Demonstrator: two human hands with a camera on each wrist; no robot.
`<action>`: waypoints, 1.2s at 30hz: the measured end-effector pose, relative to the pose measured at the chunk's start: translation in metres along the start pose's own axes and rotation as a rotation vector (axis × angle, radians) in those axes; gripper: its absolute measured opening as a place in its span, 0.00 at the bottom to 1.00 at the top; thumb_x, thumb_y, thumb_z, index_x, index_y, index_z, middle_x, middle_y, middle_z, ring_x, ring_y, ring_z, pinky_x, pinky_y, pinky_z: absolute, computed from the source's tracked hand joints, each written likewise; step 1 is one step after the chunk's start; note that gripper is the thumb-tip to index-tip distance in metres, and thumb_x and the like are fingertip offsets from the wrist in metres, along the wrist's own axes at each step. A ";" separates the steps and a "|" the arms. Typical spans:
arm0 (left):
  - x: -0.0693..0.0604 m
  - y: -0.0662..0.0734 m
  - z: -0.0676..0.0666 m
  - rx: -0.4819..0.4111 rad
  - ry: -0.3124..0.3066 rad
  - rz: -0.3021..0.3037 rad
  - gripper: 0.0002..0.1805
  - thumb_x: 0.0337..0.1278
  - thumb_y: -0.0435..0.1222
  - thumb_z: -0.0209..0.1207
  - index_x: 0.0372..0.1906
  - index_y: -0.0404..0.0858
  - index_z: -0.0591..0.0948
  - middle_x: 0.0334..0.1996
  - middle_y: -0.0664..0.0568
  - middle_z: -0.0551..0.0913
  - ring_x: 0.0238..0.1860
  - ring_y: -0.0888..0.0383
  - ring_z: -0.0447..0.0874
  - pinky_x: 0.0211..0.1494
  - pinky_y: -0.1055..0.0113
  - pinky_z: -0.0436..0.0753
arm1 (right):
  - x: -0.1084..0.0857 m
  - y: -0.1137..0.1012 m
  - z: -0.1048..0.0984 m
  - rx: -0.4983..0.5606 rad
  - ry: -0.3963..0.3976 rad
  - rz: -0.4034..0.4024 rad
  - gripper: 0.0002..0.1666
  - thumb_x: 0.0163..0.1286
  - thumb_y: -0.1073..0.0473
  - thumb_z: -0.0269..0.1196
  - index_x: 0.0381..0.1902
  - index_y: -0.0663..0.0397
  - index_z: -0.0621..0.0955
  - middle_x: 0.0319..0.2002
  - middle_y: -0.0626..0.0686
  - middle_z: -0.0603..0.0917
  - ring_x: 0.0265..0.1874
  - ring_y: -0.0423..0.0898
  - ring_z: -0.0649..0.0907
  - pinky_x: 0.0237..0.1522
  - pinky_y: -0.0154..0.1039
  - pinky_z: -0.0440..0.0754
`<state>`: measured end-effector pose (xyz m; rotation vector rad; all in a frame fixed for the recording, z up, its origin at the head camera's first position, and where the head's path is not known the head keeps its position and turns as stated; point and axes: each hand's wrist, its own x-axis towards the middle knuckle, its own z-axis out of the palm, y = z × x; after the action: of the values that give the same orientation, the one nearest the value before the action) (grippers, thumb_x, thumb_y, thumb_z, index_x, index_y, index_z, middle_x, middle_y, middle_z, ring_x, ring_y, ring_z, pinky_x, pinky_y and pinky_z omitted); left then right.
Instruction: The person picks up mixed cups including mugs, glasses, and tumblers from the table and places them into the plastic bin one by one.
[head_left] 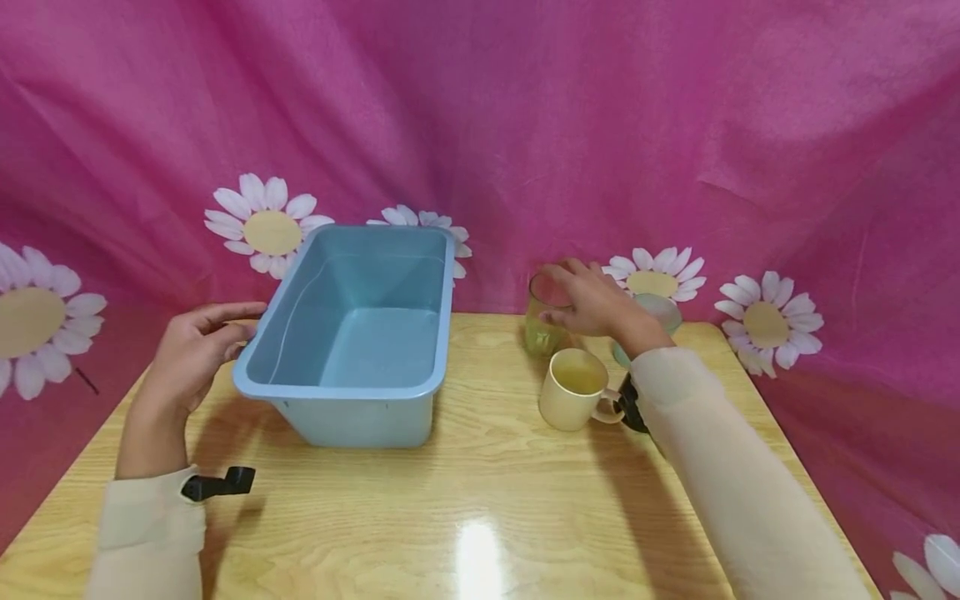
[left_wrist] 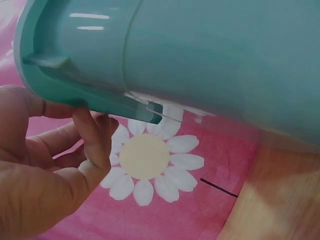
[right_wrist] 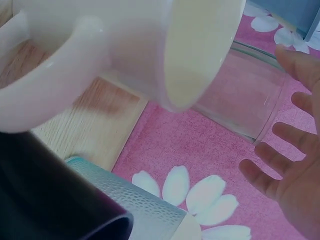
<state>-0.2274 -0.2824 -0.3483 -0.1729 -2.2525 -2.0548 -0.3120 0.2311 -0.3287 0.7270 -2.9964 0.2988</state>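
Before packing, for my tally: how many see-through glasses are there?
2: a green glass by the right hand, behind the mug; a textured teal glass to its right. The right arm may hide others.

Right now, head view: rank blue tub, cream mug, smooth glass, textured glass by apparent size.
1. Blue tub
2. Cream mug
Below these, unranked: smooth glass and textured glass; the right hand covers part of one, the right arm part of the other.
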 end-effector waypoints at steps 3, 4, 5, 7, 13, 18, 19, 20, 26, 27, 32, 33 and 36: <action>0.001 -0.001 -0.002 -0.070 -0.021 0.006 0.13 0.69 0.29 0.60 0.54 0.37 0.87 0.42 0.59 0.88 0.38 0.64 0.86 0.41 0.76 0.84 | 0.002 0.001 -0.001 -0.007 -0.002 -0.006 0.44 0.67 0.46 0.70 0.76 0.52 0.67 0.73 0.65 0.65 0.65 0.72 0.68 0.64 0.70 0.69; 0.001 -0.001 -0.002 -0.097 -0.030 0.008 0.12 0.69 0.28 0.60 0.53 0.38 0.87 0.42 0.58 0.88 0.38 0.63 0.86 0.41 0.76 0.85 | 0.002 0.001 -0.001 -0.010 -0.004 -0.007 0.45 0.67 0.46 0.70 0.76 0.52 0.67 0.73 0.66 0.65 0.65 0.72 0.68 0.64 0.70 0.69; 0.002 -0.002 -0.002 -0.119 -0.040 0.009 0.12 0.69 0.28 0.60 0.52 0.39 0.88 0.41 0.58 0.89 0.37 0.63 0.87 0.40 0.75 0.85 | 0.002 0.002 -0.001 -0.011 -0.009 -0.006 0.45 0.67 0.46 0.70 0.76 0.52 0.67 0.74 0.66 0.64 0.66 0.72 0.68 0.65 0.71 0.69; 0.002 -0.004 -0.002 -0.142 -0.054 0.015 0.12 0.68 0.27 0.61 0.51 0.39 0.88 0.41 0.57 0.89 0.37 0.62 0.87 0.40 0.75 0.86 | 0.004 0.003 0.000 -0.014 -0.023 0.000 0.45 0.67 0.46 0.70 0.77 0.51 0.66 0.74 0.66 0.64 0.66 0.72 0.68 0.65 0.71 0.69; 0.002 -0.004 -0.002 -0.166 -0.086 0.043 0.13 0.67 0.25 0.60 0.52 0.36 0.87 0.44 0.55 0.88 0.37 0.61 0.88 0.42 0.73 0.87 | 0.008 0.005 0.000 -0.018 -0.070 0.023 0.44 0.68 0.44 0.69 0.77 0.47 0.67 0.74 0.64 0.64 0.68 0.71 0.67 0.64 0.72 0.69; 0.000 -0.002 -0.004 -0.213 -0.115 0.066 0.15 0.66 0.22 0.59 0.52 0.33 0.87 0.45 0.53 0.88 0.36 0.60 0.89 0.42 0.71 0.88 | 0.010 0.003 0.001 -0.024 -0.079 0.012 0.44 0.67 0.44 0.69 0.76 0.48 0.68 0.74 0.65 0.65 0.67 0.71 0.67 0.65 0.70 0.69; -0.001 -0.002 -0.005 -0.218 -0.118 0.067 0.14 0.66 0.21 0.59 0.52 0.33 0.87 0.45 0.52 0.88 0.37 0.60 0.89 0.42 0.71 0.88 | 0.011 0.003 0.002 -0.028 -0.076 0.006 0.43 0.67 0.44 0.69 0.76 0.48 0.69 0.73 0.65 0.65 0.67 0.71 0.68 0.64 0.70 0.69; -0.001 -0.001 -0.005 -0.220 -0.119 0.067 0.14 0.66 0.21 0.59 0.52 0.33 0.87 0.46 0.52 0.88 0.37 0.59 0.89 0.42 0.71 0.88 | 0.012 0.003 0.003 -0.033 -0.073 0.001 0.43 0.67 0.45 0.69 0.76 0.48 0.69 0.73 0.65 0.65 0.66 0.71 0.68 0.64 0.69 0.69; -0.001 -0.004 -0.007 -0.224 -0.123 0.071 0.15 0.66 0.21 0.58 0.52 0.33 0.87 0.46 0.53 0.88 0.38 0.59 0.89 0.42 0.71 0.88 | 0.014 0.001 0.004 -0.040 -0.052 -0.021 0.41 0.65 0.50 0.68 0.74 0.48 0.71 0.71 0.66 0.68 0.62 0.70 0.70 0.62 0.67 0.71; 0.000 -0.004 -0.008 -0.223 -0.124 0.070 0.15 0.67 0.21 0.58 0.52 0.33 0.87 0.46 0.52 0.88 0.38 0.59 0.89 0.43 0.70 0.88 | 0.014 0.001 0.004 -0.039 -0.053 -0.023 0.40 0.65 0.51 0.68 0.74 0.48 0.71 0.71 0.66 0.68 0.61 0.71 0.71 0.61 0.67 0.72; -0.001 -0.004 -0.008 -0.220 -0.122 0.054 0.15 0.67 0.21 0.57 0.53 0.32 0.87 0.46 0.52 0.87 0.38 0.58 0.89 0.44 0.70 0.88 | 0.015 0.002 0.004 -0.027 -0.043 -0.053 0.40 0.62 0.54 0.69 0.73 0.49 0.74 0.68 0.67 0.70 0.59 0.71 0.71 0.60 0.67 0.71; -0.001 -0.004 -0.008 -0.228 -0.124 0.050 0.15 0.67 0.21 0.57 0.53 0.32 0.87 0.46 0.52 0.87 0.38 0.58 0.89 0.43 0.70 0.88 | 0.015 0.002 0.005 -0.022 -0.036 -0.065 0.39 0.62 0.54 0.70 0.72 0.50 0.74 0.68 0.67 0.71 0.60 0.70 0.71 0.61 0.66 0.70; -0.002 -0.004 -0.009 -0.255 -0.130 0.043 0.15 0.67 0.20 0.56 0.52 0.32 0.87 0.47 0.51 0.87 0.37 0.58 0.88 0.42 0.70 0.88 | 0.016 0.005 0.006 0.010 -0.008 -0.097 0.40 0.59 0.54 0.74 0.69 0.55 0.76 0.65 0.66 0.75 0.63 0.68 0.70 0.64 0.65 0.65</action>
<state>-0.2260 -0.2919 -0.3512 -0.3788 -2.0235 -2.3654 -0.3286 0.2266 -0.3341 0.8737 -2.9571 0.3076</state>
